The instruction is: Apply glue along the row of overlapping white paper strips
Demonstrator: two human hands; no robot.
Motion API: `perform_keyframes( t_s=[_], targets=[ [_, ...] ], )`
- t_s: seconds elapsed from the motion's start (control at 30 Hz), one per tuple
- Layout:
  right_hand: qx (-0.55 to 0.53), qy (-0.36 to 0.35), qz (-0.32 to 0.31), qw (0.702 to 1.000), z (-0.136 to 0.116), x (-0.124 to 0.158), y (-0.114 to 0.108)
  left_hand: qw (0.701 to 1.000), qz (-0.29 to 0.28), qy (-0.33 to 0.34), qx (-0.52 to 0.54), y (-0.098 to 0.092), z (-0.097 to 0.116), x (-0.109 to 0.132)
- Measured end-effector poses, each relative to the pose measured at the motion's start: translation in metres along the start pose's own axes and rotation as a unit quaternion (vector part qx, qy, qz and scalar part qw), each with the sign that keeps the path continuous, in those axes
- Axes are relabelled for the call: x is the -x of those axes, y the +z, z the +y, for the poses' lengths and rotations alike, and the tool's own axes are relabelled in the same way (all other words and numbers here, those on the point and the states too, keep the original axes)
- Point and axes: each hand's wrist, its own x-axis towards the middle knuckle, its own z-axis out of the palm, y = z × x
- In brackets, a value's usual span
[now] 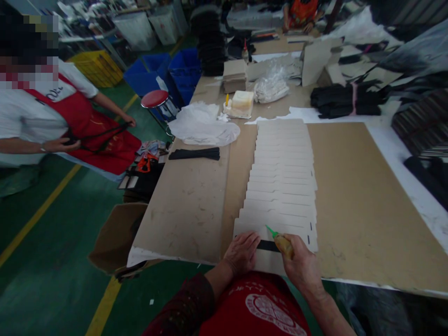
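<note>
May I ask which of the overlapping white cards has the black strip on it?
The nearest card, under the left hand; only it carries the black strip.

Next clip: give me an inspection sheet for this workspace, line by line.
Surface: brown board table, scuffed, with a white layer showing at its edges.
Job's things: overlapping row of white cards; black strip on the nearest card; squeeze bottle with a green nozzle.
Clutter: crumpled white plastic, black strip bundle, stacked black pieces, yellowish block.
Grippers: left hand flat on the nearest card beside the black strip; right hand closed round the squeeze bottle.
Cables: nothing seen.
Surroundings: person in a red apron standing at the left, red stool, blue bins, cardboard box on the green floor.
</note>
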Motion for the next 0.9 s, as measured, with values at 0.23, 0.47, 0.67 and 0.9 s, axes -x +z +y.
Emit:
perform_keyframes(
  t_s=[0.23,0.47,0.67,0.9],
  targets=[
    [0.011,0.06,0.01,0.998,0.014,0.006,-0.015,1.0,-0.003,0.0,-0.014,-0.001,-0.001,0.0],
    [0.051,0.112,0.035,0.992,0.036,0.016,-0.023,1.0,-0.003,0.0,-0.031,-0.002,-0.001,-0.001],
    [0.074,0.173,0.026,0.982,0.051,0.022,-0.035,0.999,0.016,0.015,-0.03,-0.004,-0.003,-0.002],
    [0.108,0.209,0.027,0.972,0.069,0.028,-0.044,0.999,0.015,0.018,-0.032,-0.003,-0.004,-0.001]
  ],
)
